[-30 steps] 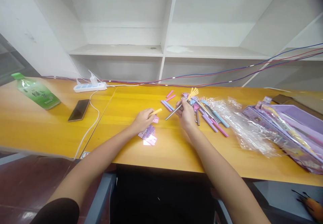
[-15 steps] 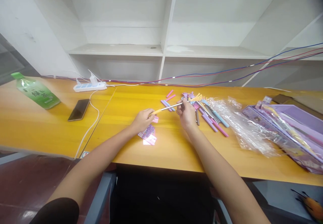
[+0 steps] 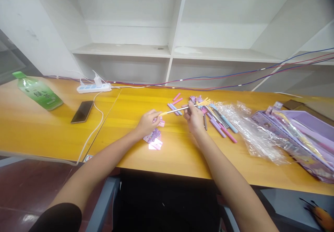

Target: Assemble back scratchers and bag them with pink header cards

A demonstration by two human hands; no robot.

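Observation:
A telescopic back scratcher [image 3: 177, 110] with a metal rod, a yellow grip and a yellow hand-shaped head is held level between my hands. My left hand [image 3: 149, 122] is closed around the yellow grip end. Near the head, my right hand [image 3: 193, 116] pinches the rod. Behind and beside the right hand lies a pile of other back scratchers [image 3: 216, 122] in purple, pink and blue. Several loose coloured tubes [image 3: 175, 103] lie just beyond the rod. Below the left hand are small purple and pink cards [image 3: 153, 138], slightly fanned.
Clear plastic wrapping [image 3: 247, 131] and a purple bag [image 3: 294, 138] with packed items cover the right side. On the left are a green bottle [image 3: 39, 91], a phone [image 3: 82, 111] and a power strip [image 3: 94, 87] with a white cable. White shelving [image 3: 171, 52] stands behind the table.
My left hand has shifted very slightly right along with the back scratcher. Both hands keep their hold, and the view has moved a little.

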